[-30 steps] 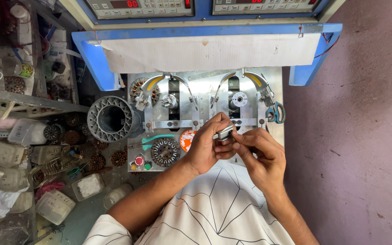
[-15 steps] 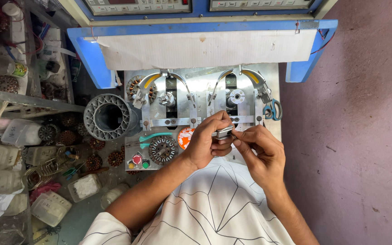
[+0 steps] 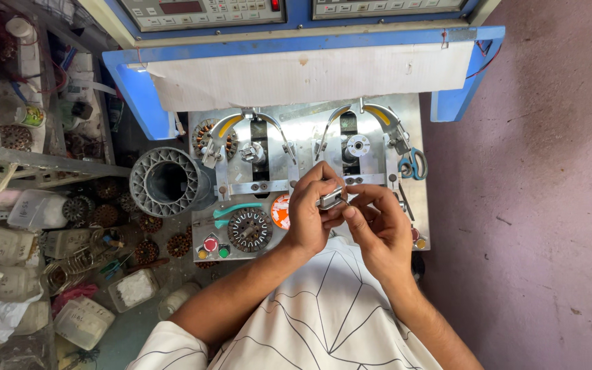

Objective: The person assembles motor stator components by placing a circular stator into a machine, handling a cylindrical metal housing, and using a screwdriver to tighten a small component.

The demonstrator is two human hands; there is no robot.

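Both my hands meet over the front of a metal winding machine plate (image 3: 306, 123). My left hand (image 3: 313, 216) pinches a small grey metal part (image 3: 330, 199) between thumb and fingers. My right hand (image 3: 378, 229) touches the same part from the right, its fingertips at the part's edge. A round dark stator core (image 3: 249, 229) lies on the plate just left of my left hand, beside an orange disc (image 3: 280, 211). Two winding stations with yellow-marked arms stand behind my hands, the left station (image 3: 251, 147) and the right station (image 3: 358, 144).
Blue-handled scissors (image 3: 413, 163) hang at the plate's right edge. A grey ribbed plastic ring (image 3: 168, 181) sits left of the machine. Red and green buttons (image 3: 212, 248) are at the front left. Shelves and plastic containers (image 3: 83, 322) with several stator cores crowd the left. Purple floor (image 3: 543, 205) lies right.
The view has shifted slightly downward in the frame. My hands stay together on the small metal part, with only small finger movements.
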